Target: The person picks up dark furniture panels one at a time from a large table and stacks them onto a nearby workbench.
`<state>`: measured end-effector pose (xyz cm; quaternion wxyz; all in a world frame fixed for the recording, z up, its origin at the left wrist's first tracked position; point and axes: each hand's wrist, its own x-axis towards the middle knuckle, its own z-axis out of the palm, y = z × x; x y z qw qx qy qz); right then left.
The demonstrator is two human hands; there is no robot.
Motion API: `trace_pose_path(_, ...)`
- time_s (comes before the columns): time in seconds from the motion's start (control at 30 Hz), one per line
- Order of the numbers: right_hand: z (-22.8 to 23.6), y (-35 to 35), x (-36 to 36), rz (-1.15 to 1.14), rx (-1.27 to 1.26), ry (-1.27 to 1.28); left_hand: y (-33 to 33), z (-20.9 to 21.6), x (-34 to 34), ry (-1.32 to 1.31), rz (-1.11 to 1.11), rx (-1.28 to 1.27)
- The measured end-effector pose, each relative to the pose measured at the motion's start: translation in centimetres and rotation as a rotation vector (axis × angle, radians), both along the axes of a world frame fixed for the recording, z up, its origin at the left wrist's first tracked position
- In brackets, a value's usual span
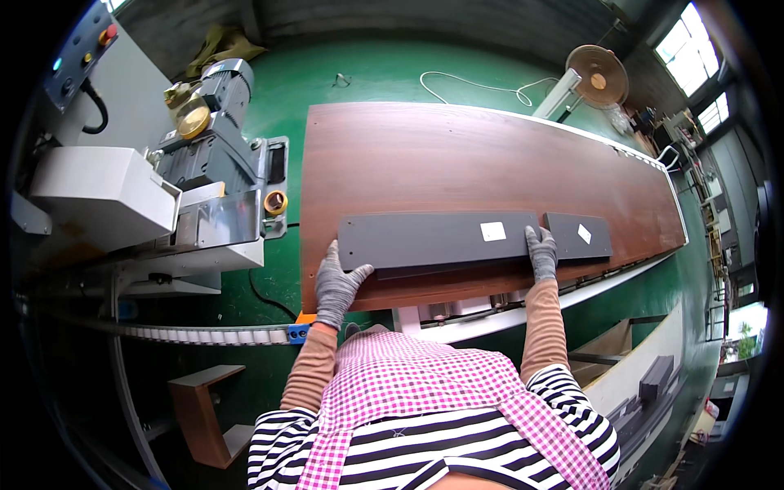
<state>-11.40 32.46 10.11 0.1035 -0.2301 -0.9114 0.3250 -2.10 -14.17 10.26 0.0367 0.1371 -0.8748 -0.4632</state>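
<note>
A long dark grey board (425,237) with a white label lies on the big brown wood-grain panel (408,155). My left hand (336,286), in a grey glove, grips its left end, fingers along the end edge and thumb at the near edge. At the right end my right hand (542,253), gloved too, is closed on the near corner, thumb and fingers apart around the edge. Beside that hand rests a shorter dark grey board (576,235) with a diamond-turned white label. Under the long board's near edge a dark strip shows; I cannot tell whether it is another board or shadow.
A grey motor machine (208,155) stands at the left, with a tape roll (276,202) on it. A roller track (220,335) runs at the near left. A round fan (598,75) stands far right. Low right, a frame (637,367) bears dark boards.
</note>
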Motion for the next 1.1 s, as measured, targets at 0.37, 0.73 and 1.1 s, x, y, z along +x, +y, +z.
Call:
trace_pose_path(0.37, -0.6, -4.1, -8.9, 0.257, 0.409, -0.206, -0.6, 4.6, -9.1, -0.233, 0.025, -0.464)
trace_pose_path(0.73, 0.9, -7.0, -3.4, 0.355, 0.63, -0.017, -20.1, -3.9, 1.2, 0.452, 0.989, 0.601)
trace_pose_path(1.1, 3.3, -24.7, -0.5, 0.874, 0.275, 0.292, -30.0, -4.2, -4.0, 0.155, 1.389, 0.567)
